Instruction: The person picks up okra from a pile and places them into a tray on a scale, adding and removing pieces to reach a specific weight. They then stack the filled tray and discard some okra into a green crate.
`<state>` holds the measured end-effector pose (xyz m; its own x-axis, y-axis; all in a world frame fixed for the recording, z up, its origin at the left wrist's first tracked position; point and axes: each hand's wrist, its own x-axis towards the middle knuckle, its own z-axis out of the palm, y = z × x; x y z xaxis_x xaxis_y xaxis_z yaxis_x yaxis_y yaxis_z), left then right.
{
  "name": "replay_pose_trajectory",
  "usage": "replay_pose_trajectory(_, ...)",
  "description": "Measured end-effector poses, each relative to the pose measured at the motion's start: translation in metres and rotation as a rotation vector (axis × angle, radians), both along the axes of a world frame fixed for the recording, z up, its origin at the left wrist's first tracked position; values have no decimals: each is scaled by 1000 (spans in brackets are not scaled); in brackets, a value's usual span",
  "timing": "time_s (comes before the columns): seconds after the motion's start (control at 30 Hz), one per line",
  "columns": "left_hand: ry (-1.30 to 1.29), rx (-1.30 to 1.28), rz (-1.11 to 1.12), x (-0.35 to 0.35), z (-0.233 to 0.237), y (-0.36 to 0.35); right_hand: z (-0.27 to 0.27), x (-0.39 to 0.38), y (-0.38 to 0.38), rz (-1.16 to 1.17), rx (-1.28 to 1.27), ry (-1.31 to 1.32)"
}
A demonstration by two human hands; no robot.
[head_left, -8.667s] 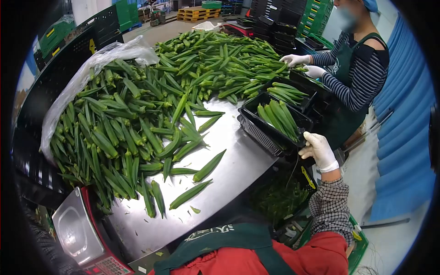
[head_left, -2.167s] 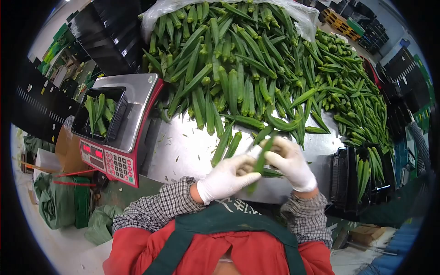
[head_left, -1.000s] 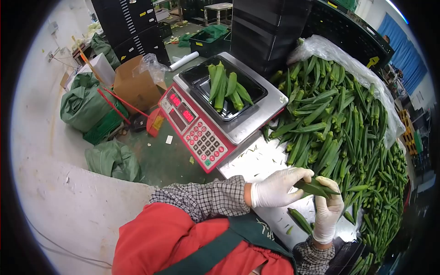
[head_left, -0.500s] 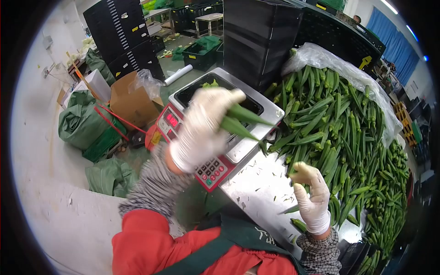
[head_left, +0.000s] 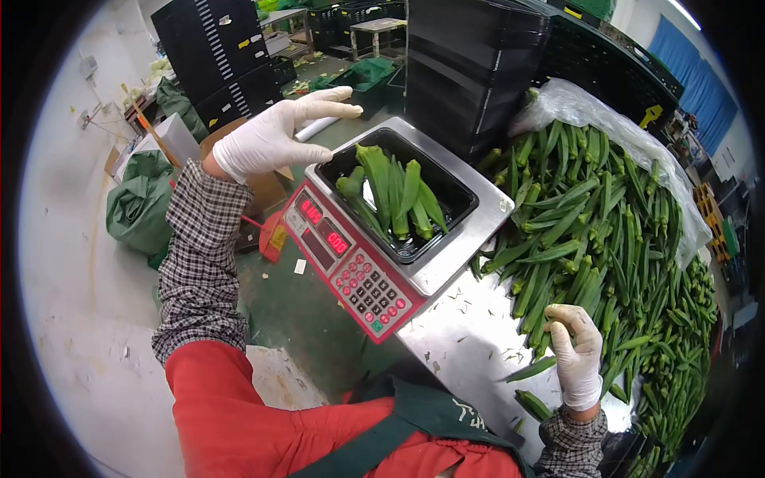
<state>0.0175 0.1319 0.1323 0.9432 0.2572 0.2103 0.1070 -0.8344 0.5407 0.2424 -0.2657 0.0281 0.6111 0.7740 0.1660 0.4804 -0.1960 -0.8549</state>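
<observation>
Packing-hall surroundings around the steel table [head_left: 466,338]
Tall piles of black crates [head_left: 474,68] stand behind it, another black stack [head_left: 211,48] farther left; a clear plastic sheet [head_left: 582,99] is bunched at the table's far edge. On the floor to the left lie green sacks [head_left: 135,215] beside a cardboard box [head_left: 267,190], with a blue curtain [head_left: 705,95] at upper right
</observation>
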Motion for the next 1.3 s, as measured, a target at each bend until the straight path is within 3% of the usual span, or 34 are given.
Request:
replay_pose_trajectory(0.17,83,191,19,-4,-10,4,-2,3,9,44,-30,-87)
replay_pose_trajectory(0.4,119,273,-22,11,-32,9,-2,0,8,39,-64,-91)
replay_pose_trajectory(0.5,110,242,-38,15,-29,6,-1,3,2,33,-114,-59)
replay_pose_trajectory(0.73,-54,175,18,11,-25,-6,-19,34,-13,-25,-119,-453)
replay_pose_trajectory(0.87,-249,26,93,2,-24,-50,-16,76,-30,-228,-86,-556)
replay_pose_trajectory(0.97,-306,32,-19,-5,-27,-90,-24,87,-24,-215,-111,-691)
replay_pose_trajectory(1.07,-321,34,-155,-7,-42,-116,-32,88,-2,-201,-121,-784)
replay_pose_trajectory(1.3,-392,-209,-94,-9,-90,-142,-51,104,36,-170,-342,-767)
